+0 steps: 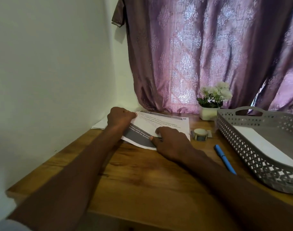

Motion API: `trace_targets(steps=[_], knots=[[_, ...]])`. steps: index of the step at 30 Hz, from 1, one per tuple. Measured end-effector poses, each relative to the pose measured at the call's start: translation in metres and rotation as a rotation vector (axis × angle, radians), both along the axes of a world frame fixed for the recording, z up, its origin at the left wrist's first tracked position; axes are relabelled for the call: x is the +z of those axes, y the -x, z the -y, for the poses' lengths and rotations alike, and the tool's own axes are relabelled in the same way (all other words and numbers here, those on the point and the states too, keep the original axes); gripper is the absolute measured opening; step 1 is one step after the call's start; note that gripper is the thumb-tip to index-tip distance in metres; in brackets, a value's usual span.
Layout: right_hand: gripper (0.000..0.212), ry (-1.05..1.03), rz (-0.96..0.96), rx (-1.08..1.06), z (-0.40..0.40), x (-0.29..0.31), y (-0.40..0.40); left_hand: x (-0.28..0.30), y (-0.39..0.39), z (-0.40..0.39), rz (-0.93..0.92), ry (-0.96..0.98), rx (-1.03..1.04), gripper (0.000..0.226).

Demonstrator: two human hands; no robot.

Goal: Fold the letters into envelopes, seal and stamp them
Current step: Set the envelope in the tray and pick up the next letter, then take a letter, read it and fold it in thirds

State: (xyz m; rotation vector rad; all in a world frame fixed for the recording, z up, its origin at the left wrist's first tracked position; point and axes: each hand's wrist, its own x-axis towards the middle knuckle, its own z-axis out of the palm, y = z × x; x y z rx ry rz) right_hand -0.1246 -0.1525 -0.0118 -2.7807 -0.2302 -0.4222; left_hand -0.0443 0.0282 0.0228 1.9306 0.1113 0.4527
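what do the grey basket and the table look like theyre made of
Grey basket: looks like moulded plastic with a matte finish, its walls pierced in a regular lattice, a handle cut into the rim. Table: seemingly wood or wood veneer, warm brown with visible grain and slight sheen.

Glossy wooden table (142, 180), matt paper letter (167, 125), perforated plastic basket (242, 147).

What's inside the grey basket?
A white sheet of paper lies flat inside the grey basket. The near wall hides part of the bottom, so anything else there cannot be seen.
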Motion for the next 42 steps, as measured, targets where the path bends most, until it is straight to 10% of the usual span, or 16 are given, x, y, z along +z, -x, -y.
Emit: trace_targets(steps=[8,17,23,32,37,42], knots=[[0.047,-0.113,0.01,0.037,0.001,-0.003,-0.001,0.018,-0.006,-0.015,-0.26,0.517,-0.497,0.043],[0.05,-0.196,0.293,-0.051,0.006,0.001,-0.007,0.015,-0.036,-0.026,-0.058,0.355,-0.334,0.029],[0.077,-0.055,0.013,-0.163,0.01,-0.002,-0.003,0.023,-0.031,-0.045,0.033,0.422,-0.28,0.026],[0.07,-0.175,0.181,-0.112,0.012,0.006,-0.002,0.019,-0.016,-0.051,0.043,0.429,-0.327,0.028],[0.054,-0.601,0.494,-0.093,0.017,0.026,-0.005,0.019,-0.01,-0.047,-0.086,0.65,-0.55,0.045],[0.055,-1.448,0.215,-0.088,0.047,0.048,-0.009,0.01,-0.006,-0.036,-0.182,0.667,-0.782,0.049]])
